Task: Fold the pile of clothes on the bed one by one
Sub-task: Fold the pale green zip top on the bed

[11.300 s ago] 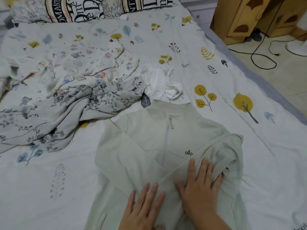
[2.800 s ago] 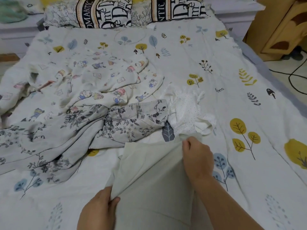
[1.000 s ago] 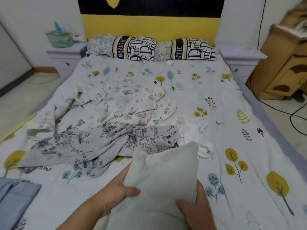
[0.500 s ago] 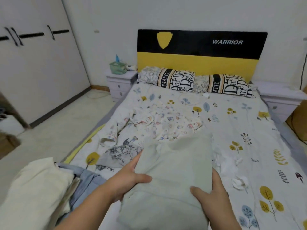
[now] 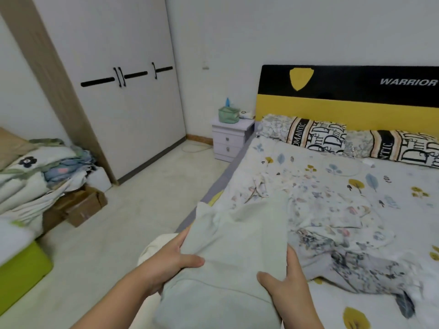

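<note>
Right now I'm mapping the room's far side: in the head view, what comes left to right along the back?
White wardrobe with black handles → pale lilac two-drawer nightstand → black-and-yellow headboard.

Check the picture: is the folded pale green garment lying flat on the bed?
No: both the left hand and right hand hold the garment up.
</note>
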Demonstrator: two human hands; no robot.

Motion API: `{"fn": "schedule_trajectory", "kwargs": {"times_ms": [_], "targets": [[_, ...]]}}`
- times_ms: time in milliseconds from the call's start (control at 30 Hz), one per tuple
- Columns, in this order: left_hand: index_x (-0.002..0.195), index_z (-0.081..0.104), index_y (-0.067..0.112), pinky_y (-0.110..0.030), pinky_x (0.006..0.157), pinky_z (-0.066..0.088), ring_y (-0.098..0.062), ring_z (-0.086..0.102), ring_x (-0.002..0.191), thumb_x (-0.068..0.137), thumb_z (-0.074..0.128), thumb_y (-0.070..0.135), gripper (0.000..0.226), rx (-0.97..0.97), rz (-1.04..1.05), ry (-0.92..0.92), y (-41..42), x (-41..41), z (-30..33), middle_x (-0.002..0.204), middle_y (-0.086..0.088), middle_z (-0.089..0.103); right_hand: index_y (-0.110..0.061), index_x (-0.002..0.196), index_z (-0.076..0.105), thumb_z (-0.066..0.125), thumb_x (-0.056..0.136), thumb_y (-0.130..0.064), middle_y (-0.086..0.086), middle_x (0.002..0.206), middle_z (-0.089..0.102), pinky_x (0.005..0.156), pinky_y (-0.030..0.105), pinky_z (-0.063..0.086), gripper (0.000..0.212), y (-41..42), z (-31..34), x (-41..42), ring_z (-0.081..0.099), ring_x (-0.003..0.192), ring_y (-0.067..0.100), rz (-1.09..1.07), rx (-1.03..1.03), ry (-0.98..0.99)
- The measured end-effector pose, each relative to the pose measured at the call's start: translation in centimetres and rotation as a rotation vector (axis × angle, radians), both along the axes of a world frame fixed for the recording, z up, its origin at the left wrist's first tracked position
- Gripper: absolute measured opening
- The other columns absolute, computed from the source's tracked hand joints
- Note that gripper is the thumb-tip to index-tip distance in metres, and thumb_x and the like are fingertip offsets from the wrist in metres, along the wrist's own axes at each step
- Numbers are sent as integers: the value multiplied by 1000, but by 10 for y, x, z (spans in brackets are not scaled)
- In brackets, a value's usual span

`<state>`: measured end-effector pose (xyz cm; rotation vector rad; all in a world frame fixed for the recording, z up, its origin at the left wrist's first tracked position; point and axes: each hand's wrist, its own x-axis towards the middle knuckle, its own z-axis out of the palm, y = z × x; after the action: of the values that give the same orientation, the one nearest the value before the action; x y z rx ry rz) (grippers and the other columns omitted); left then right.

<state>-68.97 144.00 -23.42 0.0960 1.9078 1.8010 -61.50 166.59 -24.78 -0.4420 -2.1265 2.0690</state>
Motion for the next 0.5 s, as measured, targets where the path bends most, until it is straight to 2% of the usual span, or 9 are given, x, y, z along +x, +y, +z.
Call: {"fn": "schedule_trajectory", "kwargs": {"times_ms": [67, 167, 333, 400, 500], "targets": [[129, 45, 39, -43, 94, 49, -23, 63, 108, 63, 71, 2, 79, 20, 23, -18, -32, -6, -1, 119, 4, 66, -28, 121, 42, 64, 72, 13, -23, 99, 55, 65, 10, 43, 67, -33, -7, -14, 51, 87, -9, 33, -10, -8], [127, 46, 35, -39, 84, 54, -26, 64, 105, 61, 71, -1, 79, 56, 73, -55, -77, -16, -10, 117, 1, 67, -29, 121, 42, 62, 73, 12, -20, 101, 56, 60, 3, 42, 66, -78, -20, -35, 52, 89, -8, 93, -36, -25], [127, 46, 38, -46, 89, 50, -29, 64, 105, 50, 80, 7, 89, 71, 143, -130, -136, -33, -42, 117, 0, 67, -25, 123, 41, 58, 74, 17, -18, 102, 55, 60, 1, 42, 67, -135, -50, -64, 52, 89, -7, 164, -61, -43], [130, 44, 36, -49, 91, 49, -31, 63, 107, 49, 81, 7, 93, 85, 151, -154, -151, -39, -59, 120, -2, 65, -25, 123, 42, 58, 73, 17, -16, 105, 56, 62, 3, 43, 67, -150, -67, -74, 55, 95, -3, 186, -49, -46], [134, 42, 33, -48, 89, 49, -33, 63, 107, 50, 79, 5, 96, 88, 148, -173, -163, -48, -85, 121, -5, 65, -26, 124, 40, 62, 70, 15, -19, 107, 53, 66, 2, 42, 72, -164, -98, -88, 53, 98, -3, 191, -19, -69]]}}
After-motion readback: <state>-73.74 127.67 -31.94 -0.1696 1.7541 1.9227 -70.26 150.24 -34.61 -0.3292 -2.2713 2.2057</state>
